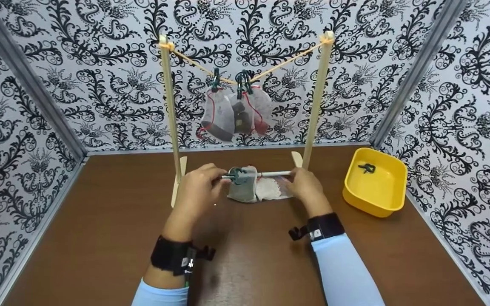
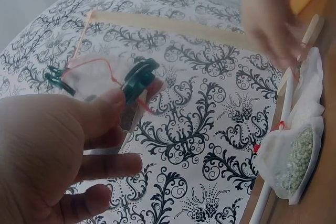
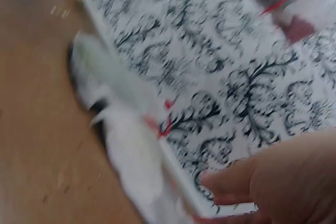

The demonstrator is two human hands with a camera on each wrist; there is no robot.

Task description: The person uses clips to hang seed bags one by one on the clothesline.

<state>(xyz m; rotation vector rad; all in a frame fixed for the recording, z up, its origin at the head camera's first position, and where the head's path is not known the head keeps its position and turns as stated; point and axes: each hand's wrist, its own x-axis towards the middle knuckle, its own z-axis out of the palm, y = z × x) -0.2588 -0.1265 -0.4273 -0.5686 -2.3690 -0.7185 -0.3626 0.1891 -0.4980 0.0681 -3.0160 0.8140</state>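
My left hand [image 1: 200, 187] pinches a dark green clip [image 2: 139, 80] between thumb and forefinger, the other fingers loosely spread. In the head view this clip appears in front of a mesh bag of pale green grains [image 2: 302, 158]. Beside that bag lies a white-filled mesh bag [image 1: 268, 189], both along the white crossbar [image 1: 274, 174]. My right hand [image 1: 309, 187] is at the crossbar's right end by the white-filled bag, thumb and fingers apart; its fingertips are partly hidden and blurred. Red drawstrings [image 3: 165, 126] show at the bags' tops.
Two wooden posts [image 1: 319, 93] carry a sagging orange cord [image 1: 287, 66]. Several filled mesh bags [image 1: 219, 117] hang from it by green clips [image 1: 216, 80]. A yellow bin [image 1: 374, 204] on the right holds a dark green clip [image 1: 367, 168]. Patterned walls enclose the brown table [image 1: 113, 238].
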